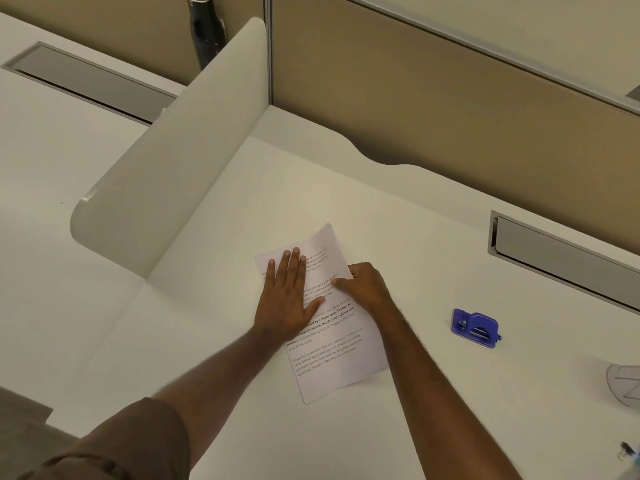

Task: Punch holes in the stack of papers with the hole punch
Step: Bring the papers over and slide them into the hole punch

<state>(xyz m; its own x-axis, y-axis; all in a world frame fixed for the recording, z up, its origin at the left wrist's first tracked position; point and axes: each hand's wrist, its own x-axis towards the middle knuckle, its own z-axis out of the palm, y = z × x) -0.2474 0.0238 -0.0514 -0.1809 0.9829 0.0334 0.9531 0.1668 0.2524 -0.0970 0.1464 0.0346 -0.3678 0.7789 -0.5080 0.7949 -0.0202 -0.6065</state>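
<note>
A stack of printed white papers (337, 355) lies on the white desk (242, 209), tilted a little to the left. My left hand (289, 292) rests flat on its upper left part, fingers spread and pressing down. My right hand (363, 284) pinches the stack's right edge near the top, where the sheet lifts slightly. The blue hole punch (475, 328) sits on the desk to the right of the papers, apart from both hands.
A white curved divider (166, 150) stands at the left. Tan partition walls (433, 109) run behind the desk. A grey cable tray slot (561, 261) is at the right. A clear object (625, 384) and a pen-like item (628, 452) lie at the right edge.
</note>
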